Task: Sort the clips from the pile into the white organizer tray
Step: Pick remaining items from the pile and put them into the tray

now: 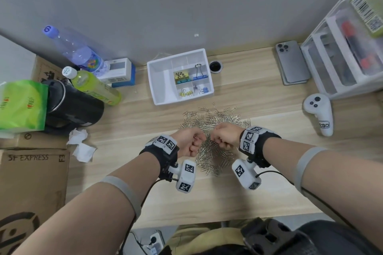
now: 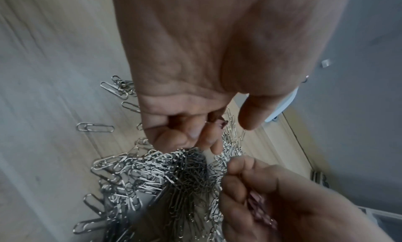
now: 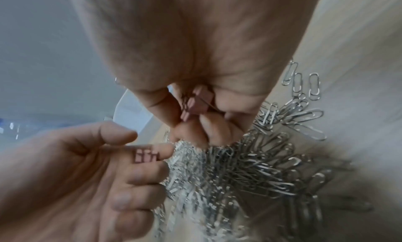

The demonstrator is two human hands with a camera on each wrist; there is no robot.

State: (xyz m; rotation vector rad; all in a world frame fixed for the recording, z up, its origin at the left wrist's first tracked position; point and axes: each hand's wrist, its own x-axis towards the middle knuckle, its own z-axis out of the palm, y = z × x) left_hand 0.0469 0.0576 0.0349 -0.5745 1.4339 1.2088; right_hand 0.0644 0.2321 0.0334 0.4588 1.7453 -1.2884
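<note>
A heap of silver paper clips [image 1: 211, 122] lies mid-desk, in front of the white organizer tray [image 1: 161, 80]. Four of the tray's small right-hand cells hold yellow and blue binder clips [image 1: 182, 76]. Both hands hover over the heap with curled fingers, almost knuckle to knuckle. My left hand [image 1: 198, 141] pinches a small pink clip [image 3: 145, 155] between its fingers. My right hand [image 1: 217, 141] curls round several small pink binder clips [image 3: 193, 101], also glimpsed as pink clips [image 2: 259, 209] in the left wrist view. The heap [image 2: 174, 177] lies right beneath the fingers.
At the left stand two bottles [image 1: 83, 56], a black canister [image 1: 74, 105], a green packet, cardboard boxes and crumpled tissues [image 1: 80, 145]. A phone [image 1: 292, 62], a drawer unit [image 1: 342, 58] and a white controller [image 1: 320, 114] are at the right. A cable hole [image 1: 215, 66] sits beside the tray.
</note>
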